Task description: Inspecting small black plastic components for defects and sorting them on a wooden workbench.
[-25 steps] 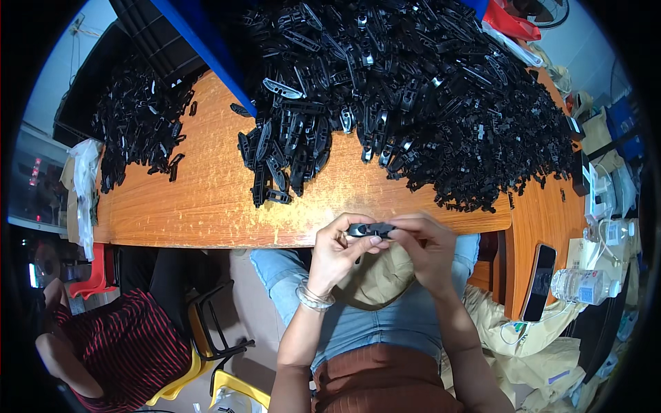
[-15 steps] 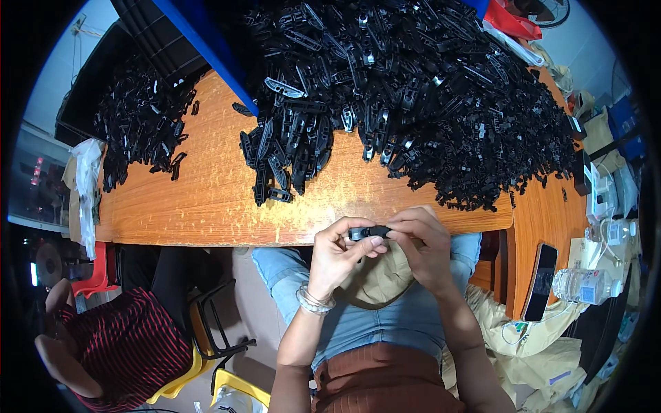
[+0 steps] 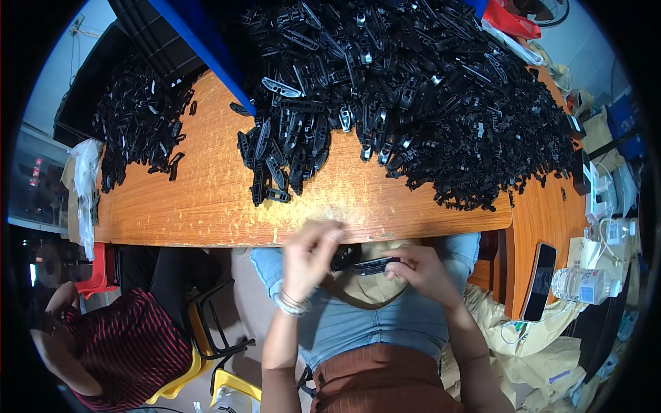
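Observation:
Above my lap, my right hand pinches one end of a long, narrow black plastic part, which points left. My left hand is lifted near the table's front edge, smeared by motion, so I cannot see whether anything is in its fingers. Between the hands, just beyond the held part, sits a dark patch of black pieces, too unclear to make out. A tan cloth or bag lies on my lap beneath. Ahead on the table spreads a big heap of long black plastic parts.
Small black pieces heap up at the right of the wooden table. Another black pile spills from a bin at left, beside a blue panel. A phone and a bottle are at right. Another person sits at left.
Both hands held a black part together before. My left hand has come off it and moved left, while my right hand has lowered slightly with the long part in it.

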Tool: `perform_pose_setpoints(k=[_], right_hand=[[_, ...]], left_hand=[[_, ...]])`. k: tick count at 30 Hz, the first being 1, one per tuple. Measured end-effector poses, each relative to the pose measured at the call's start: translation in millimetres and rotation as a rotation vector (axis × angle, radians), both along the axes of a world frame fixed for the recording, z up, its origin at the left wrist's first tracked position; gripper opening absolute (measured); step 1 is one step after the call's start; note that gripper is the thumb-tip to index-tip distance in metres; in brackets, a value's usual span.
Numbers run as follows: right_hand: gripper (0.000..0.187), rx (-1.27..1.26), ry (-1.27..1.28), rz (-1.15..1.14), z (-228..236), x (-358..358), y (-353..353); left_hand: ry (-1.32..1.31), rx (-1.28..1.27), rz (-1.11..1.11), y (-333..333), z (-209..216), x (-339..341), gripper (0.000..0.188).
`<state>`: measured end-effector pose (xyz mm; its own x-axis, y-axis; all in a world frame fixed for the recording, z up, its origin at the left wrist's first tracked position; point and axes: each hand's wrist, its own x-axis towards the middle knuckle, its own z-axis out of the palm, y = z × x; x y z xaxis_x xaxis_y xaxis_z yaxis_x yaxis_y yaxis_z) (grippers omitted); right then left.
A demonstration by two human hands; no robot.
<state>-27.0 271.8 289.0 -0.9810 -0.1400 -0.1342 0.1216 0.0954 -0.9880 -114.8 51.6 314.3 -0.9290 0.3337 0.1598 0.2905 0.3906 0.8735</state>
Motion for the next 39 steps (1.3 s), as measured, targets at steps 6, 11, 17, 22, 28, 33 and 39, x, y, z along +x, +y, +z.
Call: perform_pose_setpoints(k=[6,11,17,22,28,33,39], right_hand=[[0.021,0.742,0.662,-0.613,6.7,-41.0,11.9],[0.018,0.961,0.637,-0.655,5.1,-81.1,27.3],[0.018,0.886,0.738,-0.599,-4.6,-85.1,20.4],[0.017,0.719,0.747,-0.547,-10.0,-70.7,6.8],[0.014,0.59,0.716,-0.588,-16.0,-65.6,-2.1],[0.012,0.56,0.735,-0.638,-16.9,-67.5,-1.2],[0.013,0.452,0.647,-0.62,-16.7,-65.9,0.0]], left_hand=[[0.266,-0.333,0.272,-41.5,1.6,-68.9,0.072],[0.258,-0.325,0.225,-23.7,-21.0,-54.7,0.066],[0.308,-0.301,0.169,14.3,-21.1,-24.2,0.067],[0.258,-0.213,0.137,22.7,-17.7,-16.8,0.071],[0.34,-0.271,0.241,5.7,-15.1,-13.7,0.058],[0.632,-0.237,0.311,9.9,-23.7,-24.5,0.033],[0.6,0.103,0.545,22.6,-39.1,-27.8,0.02]])
